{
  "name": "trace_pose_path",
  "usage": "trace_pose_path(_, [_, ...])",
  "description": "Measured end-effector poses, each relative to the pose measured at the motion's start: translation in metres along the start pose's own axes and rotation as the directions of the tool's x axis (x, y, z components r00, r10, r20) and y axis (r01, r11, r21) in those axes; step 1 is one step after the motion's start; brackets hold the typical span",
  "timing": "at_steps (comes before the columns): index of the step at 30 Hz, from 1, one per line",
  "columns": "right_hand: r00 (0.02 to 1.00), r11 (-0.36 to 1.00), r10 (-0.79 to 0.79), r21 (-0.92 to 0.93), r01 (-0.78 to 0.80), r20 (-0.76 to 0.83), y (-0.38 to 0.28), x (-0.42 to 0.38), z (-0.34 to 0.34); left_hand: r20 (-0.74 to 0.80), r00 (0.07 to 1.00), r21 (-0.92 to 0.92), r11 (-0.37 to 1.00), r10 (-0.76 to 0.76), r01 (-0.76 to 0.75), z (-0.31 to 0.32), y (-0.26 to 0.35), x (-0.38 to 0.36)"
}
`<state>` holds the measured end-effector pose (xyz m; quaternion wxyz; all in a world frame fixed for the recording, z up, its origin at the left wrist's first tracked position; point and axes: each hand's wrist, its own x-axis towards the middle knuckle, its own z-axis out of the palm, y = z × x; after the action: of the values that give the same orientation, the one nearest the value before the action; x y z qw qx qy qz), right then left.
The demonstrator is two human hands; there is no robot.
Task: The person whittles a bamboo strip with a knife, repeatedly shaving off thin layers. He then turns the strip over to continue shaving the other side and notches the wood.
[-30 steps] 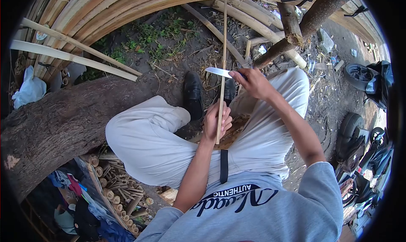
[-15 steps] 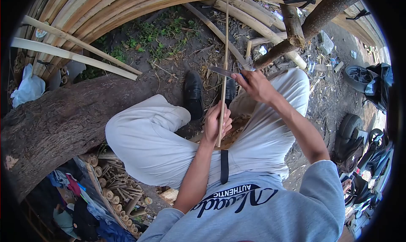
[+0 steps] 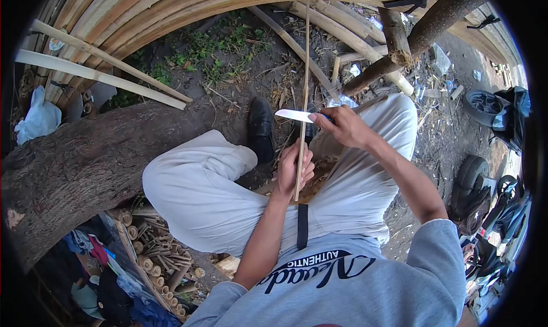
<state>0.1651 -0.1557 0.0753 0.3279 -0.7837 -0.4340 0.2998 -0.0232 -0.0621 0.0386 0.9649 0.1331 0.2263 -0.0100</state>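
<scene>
Between my knees, my left hand [image 3: 294, 166] is closed round the lower part of a long, thin bamboo strip [image 3: 306, 58]. The strip runs away from my lap toward the stacked slats at the top. My right hand [image 3: 344, 126] grips a knife [image 3: 293, 115] by its handle, most of which the fingers hide. Its blade points left and lies across the strip, a short way beyond my left hand. Light glares white off the flat of the blade.
A thick tree trunk [image 3: 85, 155] lies on my left, with a bin of cut bamboo pieces [image 3: 165, 253] behind it. Long bamboo slats [image 3: 188, 13] curve across the far side. A wooden post [image 3: 422, 35] slants in at upper right. Wheels [image 3: 471, 175] stand at far right.
My right hand has drawn the knife along the strip toward me, closer to my left hand. The blade has turned and now catches the light. My left hand stays nearly in place.
</scene>
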Motion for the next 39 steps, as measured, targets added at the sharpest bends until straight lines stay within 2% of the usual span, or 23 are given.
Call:
trace_pose_path(2, [0.993,0.993,0.122,-0.002,-0.122,0.008,0.009,0.011,-0.009,-0.028,1.0,0.015,1.0,-0.014,0.014,0.001,-0.002,0.002])
trace_pose_path(4, [0.994,0.994,0.106,0.001,-0.106,-0.014,0.004,0.009,-0.005,-0.001,1.0,0.011,1.0,0.001,-0.001,-0.002,-0.001,0.003])
trace_pose_path(7, [0.978,0.983,-0.184,-0.041,0.181,-0.095,-0.006,-0.009,0.012,-0.009,1.0,-0.007,1.0,0.006,-0.006,-0.003,0.0,-0.001])
trace_pose_path(8, [0.978,0.982,-0.188,-0.041,0.185,-0.094,-0.006,-0.006,0.007,-0.014,1.0,0.01,1.0,0.007,-0.007,-0.001,0.0,-0.001])
trace_pose_path(10, [0.988,0.989,0.147,-0.006,-0.147,0.043,-0.002,0.006,-0.009,0.007,1.0,0.002,1.0,0.006,-0.006,0.0,0.0,0.005])
trace_pose_path(12, [0.996,0.997,0.082,0.01,-0.082,-0.03,0.002,0.003,-0.005,0.048,0.999,-0.042,0.999,0.014,-0.012,-0.003,0.001,0.006])
trace_pose_path(14, [0.992,0.992,-0.113,0.069,0.109,0.054,-0.015,-0.018,0.013,0.079,0.997,-0.109,0.994,0.016,-0.007,-0.014,0.002,0.003])
trace_pose_path(15, [0.969,0.961,-0.243,0.139,0.237,0.029,-0.022,-0.026,0.023,0.025,1.0,-0.14,0.99,0.011,-0.008,-0.014,0.002,0.0])
trace_pose_path(16, [0.969,0.962,-0.244,0.138,0.238,0.031,-0.021,-0.023,0.019,-0.022,1.0,-0.171,0.985,0.007,-0.011,-0.013,0.002,0.0])
trace_pose_path(18, [0.999,0.998,0.039,0.041,-0.041,0.033,-0.018,-0.012,0.002,0.08,0.997,-0.091,0.996,0.008,-0.001,-0.007,0.002,0.007])
trace_pose_path(19, [0.984,0.982,0.175,0.063,-0.176,0.017,-0.014,-0.003,-0.003,0.07,0.997,-0.063,0.998,0.015,-0.01,-0.004,0.001,0.008])
trace_pose_path(20, [0.985,0.982,0.175,0.066,-0.175,0.014,-0.014,-0.006,0.0,0.058,0.998,-0.032,0.999,0.022,-0.02,-0.002,0.001,0.008])
trace_pose_path(22, [0.996,0.998,-0.067,0.002,0.067,-0.059,-0.024,-0.018,0.009,0.025,1.0,-0.047,0.999,0.017,-0.016,-0.003,0.002,0.002])
trace_pose_path(23, [0.997,0.995,-0.061,0.086,0.056,0.053,-0.03,-0.025,0.01,0.002,1.0,-0.065,0.998,0.015,-0.015,-0.002,0.002,0.002])
trace_pose_path(24, [0.997,0.995,-0.062,0.083,0.058,0.053,-0.029,-0.023,0.007,0.005,1.0,-0.066,0.998,0.017,-0.017,-0.002,0.003,0.003])
trace_pose_path(26, [0.998,0.998,0.053,0.037,-0.055,0.042,-0.022,-0.017,0.0,0.055,0.998,-0.055,0.998,0.014,-0.011,-0.002,0.001,0.008])
trace_pose_path(28, [0.991,0.985,0.132,0.11,-0.133,0.019,-0.016,-0.017,0.002,0.06,0.998,-0.087,0.996,0.014,-0.009,-0.002,0.001,0.008])
trace_pose_path(30, [0.994,0.993,-0.106,0.051,0.107,-0.01,-0.024,-0.032,0.016,-0.015,1.0,-0.081,0.997,0.011,-0.012,-0.005,0.002,0.003])
trace_pose_path(32, [0.995,0.993,-0.099,0.073,0.097,0.021,-0.03,-0.037,0.016,-0.078,0.997,-0.08,0.997,0.007,-0.013,-0.005,0.001,0.001])
trace_pose_path(34, [0.996,0.992,0.084,0.095,-0.084,0.013,-0.021,-0.026,0.005,0.059,0.998,-0.098,0.995,0.015,-0.009,-0.002,0.002,0.008])
trace_pose_path(36, [0.997,0.995,0.078,0.058,-0.078,-0.005,-0.02,-0.024,0.004,0.051,0.999,-0.103,0.995,0.009,-0.003,-0.003,0.0,0.01])
trace_pose_path(38, [0.984,0.984,-0.172,0.036,0.174,-0.043,-0.031,-0.039,0.017,-0.02,1.0,-0.134,0.991,0.01,-0.012,-0.012,0.0,0.004])
trace_pose_path(39, [0.991,0.988,-0.132,0.081,0.13,0.012,-0.037,-0.045,0.021,-0.089,0.996,-0.146,0.989,-0.019,0.006,-0.009,0.0,0.002])
